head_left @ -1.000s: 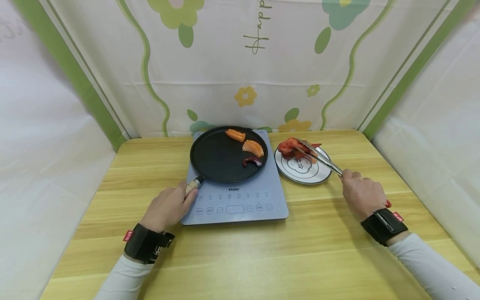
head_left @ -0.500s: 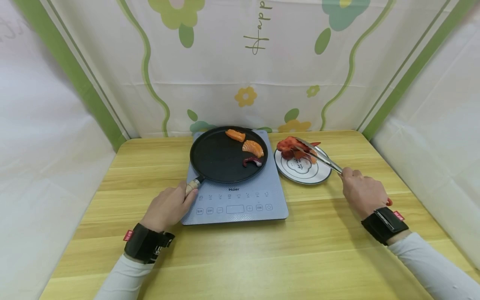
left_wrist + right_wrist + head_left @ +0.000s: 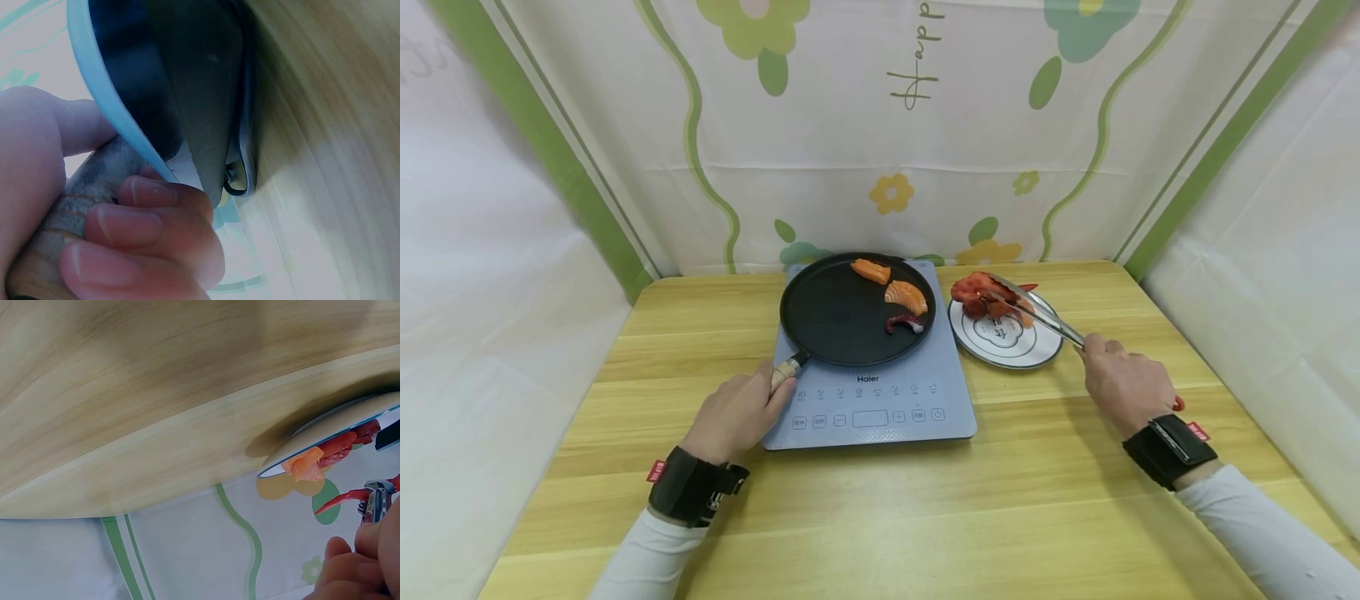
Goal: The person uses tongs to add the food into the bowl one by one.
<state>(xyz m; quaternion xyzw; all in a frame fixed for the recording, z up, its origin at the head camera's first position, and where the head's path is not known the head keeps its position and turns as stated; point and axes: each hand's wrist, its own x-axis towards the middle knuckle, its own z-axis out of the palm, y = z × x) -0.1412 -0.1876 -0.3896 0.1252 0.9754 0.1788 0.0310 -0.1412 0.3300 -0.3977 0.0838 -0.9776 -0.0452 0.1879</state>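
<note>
My left hand (image 3: 737, 417) grips the wooden handle (image 3: 69, 215) of a round black frying pan (image 3: 838, 333), which sits on a grey-blue induction cooktop (image 3: 812, 437). On the pan's right side lie two orange salmon pieces (image 3: 907, 297) and a small purple-red octopus tentacle (image 3: 905, 322). My right hand (image 3: 1127, 383) holds metal tongs (image 3: 1051, 321) over a white plate (image 3: 1018, 354) with a dark rim. Between the tong tips is a bright red piece of food (image 3: 972, 289) with a pointed end; its kind is unclear. Orange and red pieces (image 3: 306, 464) lie on the plate below.
The cooktop and plate stand side by side near the back of a wooden table (image 3: 865, 517). A white curtain with flower prints (image 3: 835, 150) hangs behind the table, and white cloth walls (image 3: 1300, 250) flank both sides.
The tongs with the red piece have shifted slightly left and up above the plate. My left hand, the pan and its contents have stayed still.
</note>
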